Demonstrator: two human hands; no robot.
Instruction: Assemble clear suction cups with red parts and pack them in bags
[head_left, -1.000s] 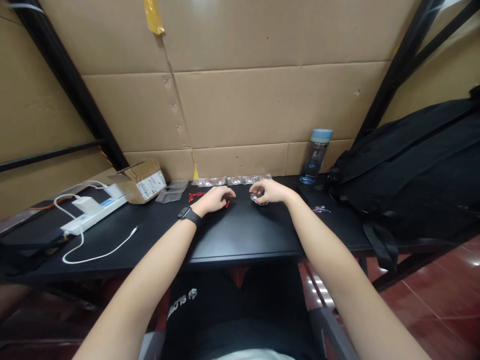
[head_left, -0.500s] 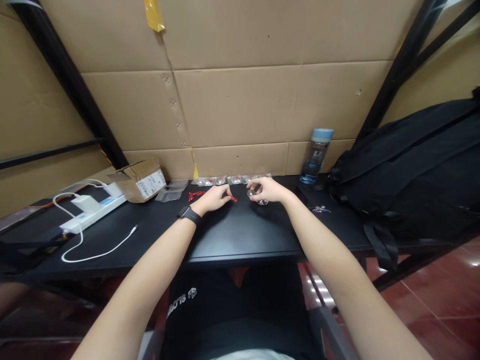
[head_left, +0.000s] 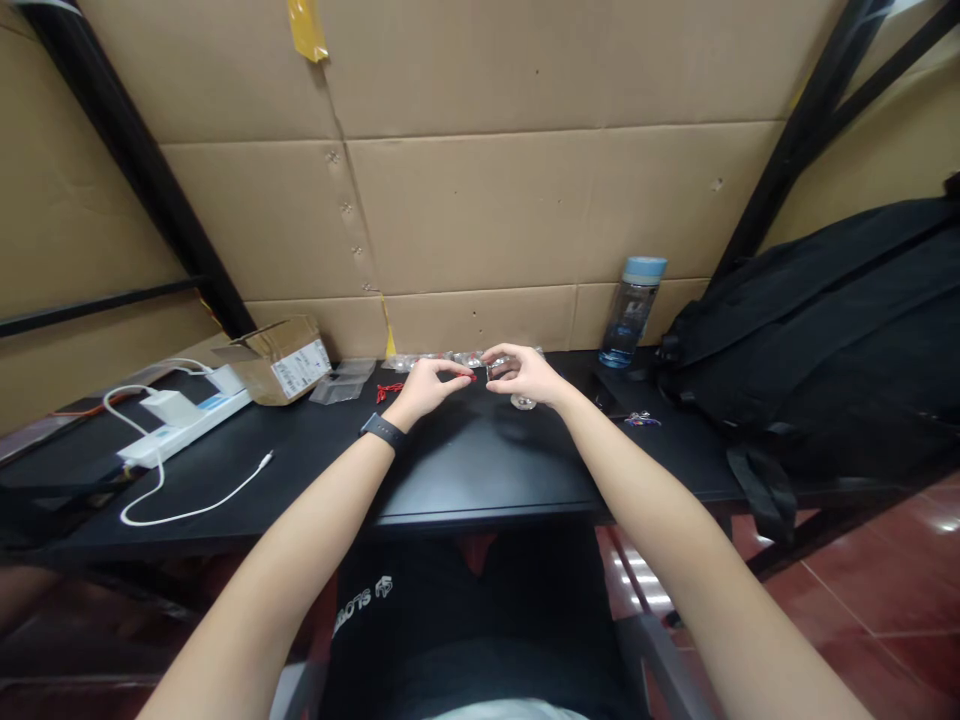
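Note:
My left hand [head_left: 435, 388], with a dark watch on its wrist, pinches a small red cord [head_left: 468, 377] between thumb and fingertips. Facing it, my right hand [head_left: 525, 374] is closed on a clear, round, shell-like piece [head_left: 490, 371], partly hidden by the fingers. Another clear round piece [head_left: 523, 402] lies on the black table just under my right hand. More red cords [head_left: 389, 390] lie in a small pile left of my left hand. Behind both hands runs a row of clear-wrapped items [head_left: 420, 362] with red bits inside.
On the left are an opened cardboard box [head_left: 281, 362], clear plastic bags [head_left: 343, 382] and a white power strip [head_left: 187, 425] with a cable. To the right stand a water bottle [head_left: 631, 312], a small bundle of keys or trinkets [head_left: 642, 419] and a black backpack [head_left: 825, 330].
My right hand has lifted one clear round piece up and left, leaving the other on the table. My left hand has raised the red cord slightly, and the two hands are closer together.

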